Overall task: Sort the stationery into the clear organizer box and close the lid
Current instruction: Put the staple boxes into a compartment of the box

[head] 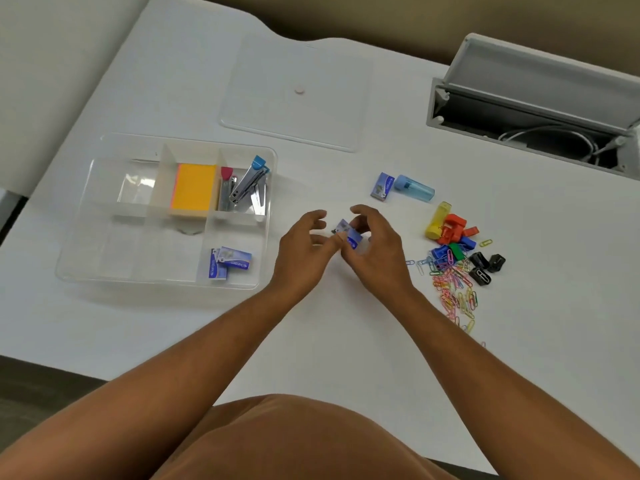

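Organizer (104,237) left, paperclips (457,292) right (lid (294,98) behind)

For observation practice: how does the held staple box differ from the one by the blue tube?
The held staple box is in the right hand's grip; the loose staple box lies untouched. The held one is nearer the organizer than the loose one. Both are small and blue.

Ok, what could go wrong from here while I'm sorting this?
The staple box pinched in the right hand could slip, as only fingertips seem to hold it. The loose paper clips lie beside the right forearm and might scatter if it sweeps sideways. The stapler leans tilted in the organizer, so the lid may not close flat.
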A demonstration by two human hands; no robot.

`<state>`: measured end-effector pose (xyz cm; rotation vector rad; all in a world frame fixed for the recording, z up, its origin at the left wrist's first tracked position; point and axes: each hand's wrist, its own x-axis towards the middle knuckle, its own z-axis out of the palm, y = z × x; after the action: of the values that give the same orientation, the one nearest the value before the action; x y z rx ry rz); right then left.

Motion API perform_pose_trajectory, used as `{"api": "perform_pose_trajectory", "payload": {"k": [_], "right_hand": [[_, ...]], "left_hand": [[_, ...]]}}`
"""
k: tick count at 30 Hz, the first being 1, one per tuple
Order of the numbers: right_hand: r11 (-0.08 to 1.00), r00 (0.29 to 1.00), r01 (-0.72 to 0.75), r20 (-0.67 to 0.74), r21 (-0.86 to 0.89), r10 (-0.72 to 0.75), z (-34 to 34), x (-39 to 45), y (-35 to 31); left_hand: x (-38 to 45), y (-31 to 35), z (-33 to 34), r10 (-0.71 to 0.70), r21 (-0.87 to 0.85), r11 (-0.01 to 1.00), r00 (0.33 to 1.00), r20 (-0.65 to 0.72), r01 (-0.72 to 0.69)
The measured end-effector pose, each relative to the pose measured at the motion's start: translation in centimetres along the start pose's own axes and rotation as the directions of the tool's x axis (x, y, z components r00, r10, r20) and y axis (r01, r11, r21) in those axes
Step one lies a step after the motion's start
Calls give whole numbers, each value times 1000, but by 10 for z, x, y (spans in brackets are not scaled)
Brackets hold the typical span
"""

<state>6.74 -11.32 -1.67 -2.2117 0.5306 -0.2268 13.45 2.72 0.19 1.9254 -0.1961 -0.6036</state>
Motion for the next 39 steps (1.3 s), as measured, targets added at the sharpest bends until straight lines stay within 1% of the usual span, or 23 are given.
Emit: {"api": "perform_pose_trajectory", "payload": {"k": [2, 3, 4, 6, 8, 10, 11, 12, 14, 15, 18, 21, 23, 24, 26, 28, 29, 31, 32, 34, 36, 38, 39], "right_hand": [[998, 998, 56, 18, 21, -56, -1, -9, -1], [997, 996, 82, 34, 16, -82, -1, -12, -1], [995, 994, 101, 49, 10, -102, -1, -14, -1], [992, 991, 127, 52, -11, -126, -5, -13, 0], [981, 984, 178, -5, -80, -179, -13, -2, 3], [955, 967, 217, -88, -203, -239, -26, 19, 11], [935, 964, 206, -105, -288, -245, -33, 32, 16], [906, 969, 178, -91, -383, -229, -39, 45, 20], [820, 989, 125, 1, -558, -150, -47, 68, 27], [781, 993, 110, 40, -615, -109, -48, 77, 29], [737, 996, 93, 72, -670, -60, -46, 93, 32], [760, 998, 63, 35, -647, -53, -40, 94, 28], [816, 999, 52, 22, -575, -48, -33, 85, 21], [869, 999, 39, 12, -493, -38, -28, 78, 16], [967, 1000, -7, 3, -253, 8, -17, 62, 3], [997, 999, -50, 18, -52, 51, -8, 45, -11], [998, 998, -55, 24, 2, 55, -4, 37, -18], [996, 998, -51, 43, 73, 48, 5, 21, -33], [994, 998, -45, 51, 98, 40, 9, 15, -41], [991, 998, -14, 61, 132, 6, 17, 6, -57], [991, 996, 37, 75, 131, -47, 24, 2, -71], [990, 988, 106, 107, 88, -115, 31, 4, -85], [989, 980, 138, 134, 56, -145, 35, 5, -92]], "left_hand": [[4, 0, 4, -165, -206, 964, 986, 29, 168], [4, -1, 6, -211, -282, 936, 977, 38, 213], [5, 0, 6, -226, -323, 920, 974, 28, 223], [5, 1, 6, -216, -340, 920, 976, -29, 194], [6, 2, 5, -218, -333, 926, 973, -79, 180], [6, 3, 4, -254, -381, 902, 963, -89, 203], [5, 4, 3, -270, -408, 887, 959, -80, 216], [3, 5, 2, -278, -425, 877, 958, -68, 224], [-1, 7, 1, -268, -429, 875, 963, -43, 224], [-4, 8, 1, -257, -423, 879, 966, -35, 218], [-12, 11, -3, -225, -383, 902, 974, -14, 202], [-20, 15, -14, -183, -346, 921, 983, 22, 179], [-24, 18, -28, -155, -290, 945, 988, 10, 151], [-26, 19, -37, -126, -251, 961, 992, -25, 116], [-30, 18, -58, -20, -152, 988, 989, -144, -2], [-33, 15, -83, 113, -2, 993, 957, -267, -118], [-34, 11, -96, 173, 81, 985, 936, -308, -155], [-36, 1, -119, 242, 233, 958, 908, -343, -167], [-36, -5, -129, 250, 298, 943, 909, -334, -149], [-34, -19, -146, 240, 429, 896, 940, -242, -118], [-32, -30, -155, 173, 562, 823, 979, -110, -83], [-30, -35, -159, 88, 675, 737, 995, -41, -37], [-29, -37, -159, 70, 718, 695, 997, -21, -33]]}}
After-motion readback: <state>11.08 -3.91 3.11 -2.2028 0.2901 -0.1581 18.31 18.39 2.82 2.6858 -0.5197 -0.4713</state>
